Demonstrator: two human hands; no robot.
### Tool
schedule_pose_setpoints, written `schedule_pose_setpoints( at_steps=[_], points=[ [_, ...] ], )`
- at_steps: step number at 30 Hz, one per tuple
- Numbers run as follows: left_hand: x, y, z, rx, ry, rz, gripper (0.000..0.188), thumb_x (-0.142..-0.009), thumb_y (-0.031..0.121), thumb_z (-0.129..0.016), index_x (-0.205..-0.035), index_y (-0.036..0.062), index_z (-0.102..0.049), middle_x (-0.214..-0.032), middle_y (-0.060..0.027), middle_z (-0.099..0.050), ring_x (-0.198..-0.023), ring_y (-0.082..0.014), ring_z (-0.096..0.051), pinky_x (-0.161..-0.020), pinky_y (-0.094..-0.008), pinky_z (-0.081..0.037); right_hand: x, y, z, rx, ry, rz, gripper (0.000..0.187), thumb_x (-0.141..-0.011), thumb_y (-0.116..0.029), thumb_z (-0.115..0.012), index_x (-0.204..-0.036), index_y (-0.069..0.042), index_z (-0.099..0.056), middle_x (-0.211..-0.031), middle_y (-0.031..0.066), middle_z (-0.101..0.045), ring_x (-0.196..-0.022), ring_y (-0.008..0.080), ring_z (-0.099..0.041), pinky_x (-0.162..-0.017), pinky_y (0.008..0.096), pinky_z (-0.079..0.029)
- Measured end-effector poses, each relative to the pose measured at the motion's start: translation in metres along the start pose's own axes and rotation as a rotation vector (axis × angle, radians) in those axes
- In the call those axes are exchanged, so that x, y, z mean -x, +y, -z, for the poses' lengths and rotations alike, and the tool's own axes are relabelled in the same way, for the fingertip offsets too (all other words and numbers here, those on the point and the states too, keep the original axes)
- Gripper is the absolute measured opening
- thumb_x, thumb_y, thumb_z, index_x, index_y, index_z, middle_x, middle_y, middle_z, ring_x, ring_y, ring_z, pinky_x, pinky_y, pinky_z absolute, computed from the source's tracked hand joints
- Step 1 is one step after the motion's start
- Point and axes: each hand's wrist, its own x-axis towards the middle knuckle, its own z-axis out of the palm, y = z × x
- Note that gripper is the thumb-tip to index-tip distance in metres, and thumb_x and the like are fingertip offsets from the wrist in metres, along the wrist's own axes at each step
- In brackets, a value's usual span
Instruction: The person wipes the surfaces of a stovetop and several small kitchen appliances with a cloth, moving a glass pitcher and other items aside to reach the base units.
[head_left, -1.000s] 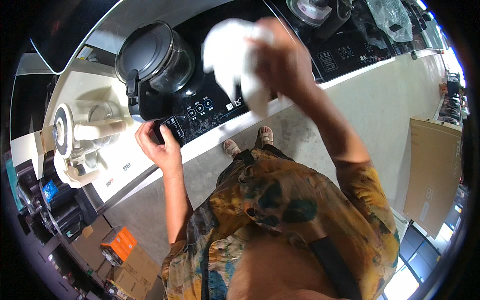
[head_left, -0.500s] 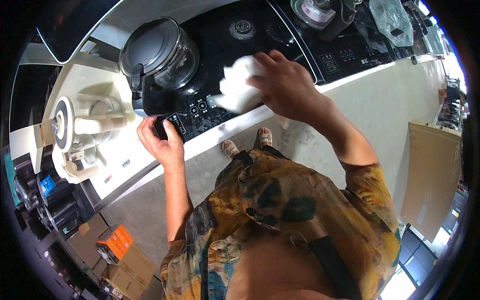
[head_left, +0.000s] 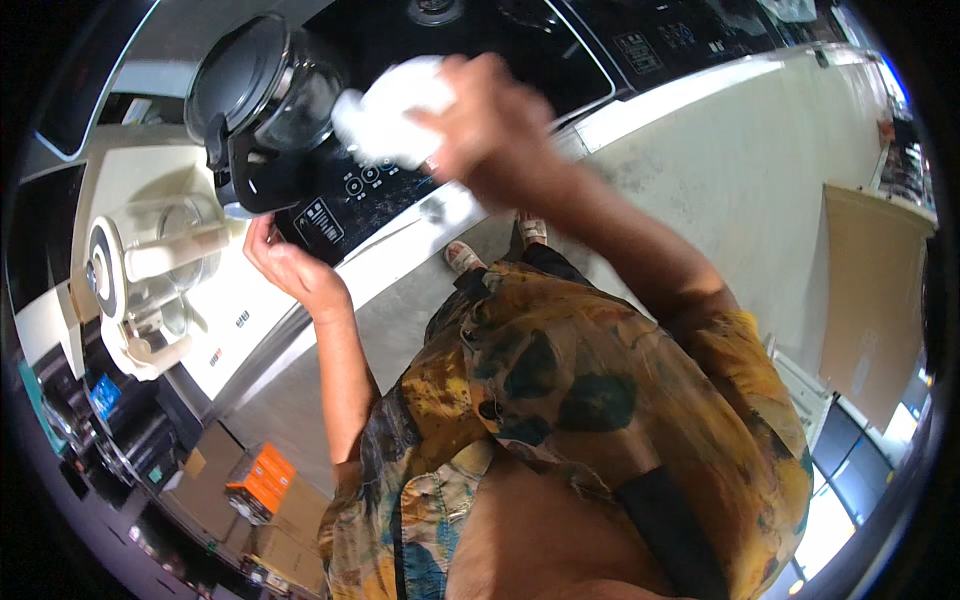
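My right hand [head_left: 490, 125], blurred by motion, is closed round a crumpled white cloth [head_left: 400, 110]. The cloth is over the front part of a black glossy panel [head_left: 375, 35] with touch icons. A glass kettle [head_left: 235, 70] with a black lid and black handle stands at the panel's left end. Just below that handle is my left hand [head_left: 298, 272], fingers apart and fingertips at the panel's front edge. Whether they touch the handle's lower end I cannot tell. To the left, a clear jug with a cream handle [head_left: 175, 255] rests on a cream-coloured unit.
A second black panel [head_left: 690, 45] with printed controls continues at the right. The white front edge [head_left: 660, 110] runs along the counter. Cardboard boxes and an orange box [head_left: 262, 480] are at the lower left; a large cardboard sheet [head_left: 870, 300] leans at the right.
My right hand and the cloth have moved left, closer to the kettle. The whole view has shifted, with the counter now higher in it. My left hand stays near the handle, its fingers tilted up.
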Motion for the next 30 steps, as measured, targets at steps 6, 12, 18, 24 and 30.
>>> schedule_pose_setpoints(
  at_steps=[6, 12, 18, 24, 30],
  points=[
    [0.002, -0.006, 0.010, 0.204, -0.074, 0.104, 0.066, -0.102, 0.054, -0.026, -0.131, -0.0019, -0.046, -0.126, -0.0150, -0.045, -0.120, -0.0278, -0.048, -0.104, -0.0432, -0.039, 0.007, -0.063, -0.008, -0.303, 0.006, 0.127, 0.023, -0.073, -0.014, -0.065, -0.093, -0.006, -0.072, -0.102, 0.0171, -0.061, -0.087, 0.0255, -0.056, -0.056, 0.0306, -0.050],
    [-0.002, -0.011, 0.006, -0.024, -0.082, -0.100, 0.046, -0.103, 0.028, -0.031, -0.123, -0.0070, -0.053, -0.119, -0.0195, -0.053, -0.112, -0.0302, -0.052, -0.102, -0.0402, -0.039, 0.072, 0.024, 0.039, 0.452, 0.039, -0.328, 0.020, -0.085, -0.016, -0.067, -0.105, -0.012, -0.065, -0.106, 0.0123, -0.048, -0.080, 0.0172, -0.048, -0.056, 0.0275, -0.043],
    [-0.002, -0.007, 0.008, -0.109, -0.096, -0.158, 0.034, -0.096, 0.012, -0.042, -0.122, -0.0067, -0.052, -0.121, -0.0208, -0.053, -0.113, -0.0320, -0.052, -0.103, -0.0410, -0.039, 0.154, 0.048, 0.111, 0.384, 0.018, -0.896, 0.032, -0.077, -0.025, -0.075, -0.107, -0.024, -0.067, -0.110, 0.0121, -0.060, -0.100, 0.0322, -0.062, -0.077, 0.0380, -0.054],
    [-0.004, -0.004, 0.007, -0.264, -0.075, -0.211, 0.034, -0.095, 0.015, -0.046, -0.122, -0.0039, -0.054, -0.120, -0.0211, -0.054, -0.112, -0.0349, -0.051, -0.098, -0.0428, -0.041, 0.110, 0.087, 0.095, 0.542, 0.307, -0.366, 0.040, -0.075, -0.019, -0.078, -0.111, -0.020, -0.062, -0.109, 0.0125, -0.056, -0.090, 0.0237, -0.057, -0.065, 0.0344, -0.051],
    [0.005, 0.043, 0.023, -0.358, 0.082, -0.394, 0.028, -0.094, 0.004, -0.042, -0.116, -0.0058, -0.056, -0.119, -0.0191, -0.056, -0.109, -0.0319, -0.052, -0.097, -0.0426, -0.040, 0.199, 0.082, 0.075, 0.126, -0.145, -0.865, 0.038, -0.075, -0.008, -0.077, -0.111, -0.014, -0.065, -0.119, 0.0120, -0.053, -0.107, 0.0250, -0.056, -0.081, 0.0349, -0.055]
  ],
)
